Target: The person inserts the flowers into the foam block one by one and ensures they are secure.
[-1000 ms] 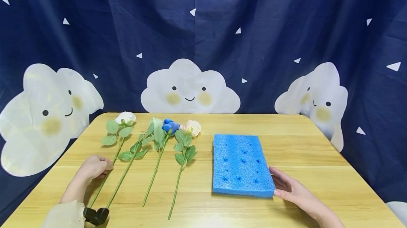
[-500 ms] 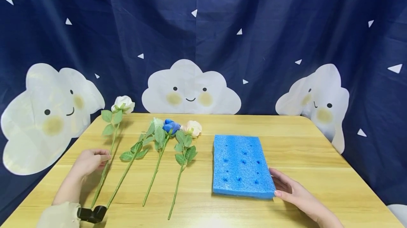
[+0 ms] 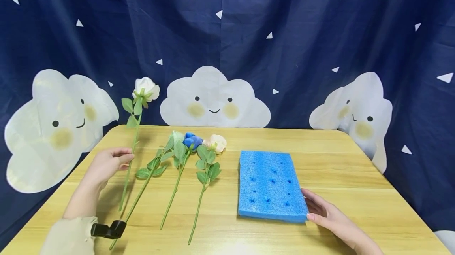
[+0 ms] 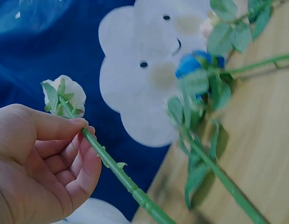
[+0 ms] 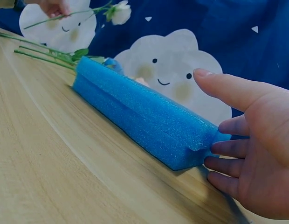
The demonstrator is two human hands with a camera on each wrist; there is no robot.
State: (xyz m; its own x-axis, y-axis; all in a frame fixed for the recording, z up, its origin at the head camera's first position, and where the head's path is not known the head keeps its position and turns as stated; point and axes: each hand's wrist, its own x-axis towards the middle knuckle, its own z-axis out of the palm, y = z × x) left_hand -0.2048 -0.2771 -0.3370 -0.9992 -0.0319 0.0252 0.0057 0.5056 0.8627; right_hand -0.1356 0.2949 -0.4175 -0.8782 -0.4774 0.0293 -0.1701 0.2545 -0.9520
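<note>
The white flower [image 3: 146,89] is held above the bench [image 3: 323,160], at its left side, by the left hand [image 3: 106,165]. Its stem [image 4: 109,161] is pinched between thumb and fingers, probably so that the flower is kept balanced and near upright. The foam [image 3: 264,186] is set flat on the bench at the right, well apart from it. The foam's right edge is touched by the right hand [image 3: 328,210], whose fingers are loosely extended, not curled round; it is apparently being steadied, though how much pressure is applied cannot be told. Between the hands, the green flower [image 3: 176,138], the blue flower [image 3: 192,141] and the cream flower [image 3: 216,143] are laid with stems toward the near side, perhaps for easy reach.

4 flowers are counted: 1 held, 3 laid down. Of foam there is 1 piece, marked by about 11 holes [image 3: 273,181], the smallest too faint to be sure of. 2 hands are seen. Behind the bench, 3 smiling clouds [image 3: 215,104] are shown on 1 blue cloth [image 3: 185,17].
</note>
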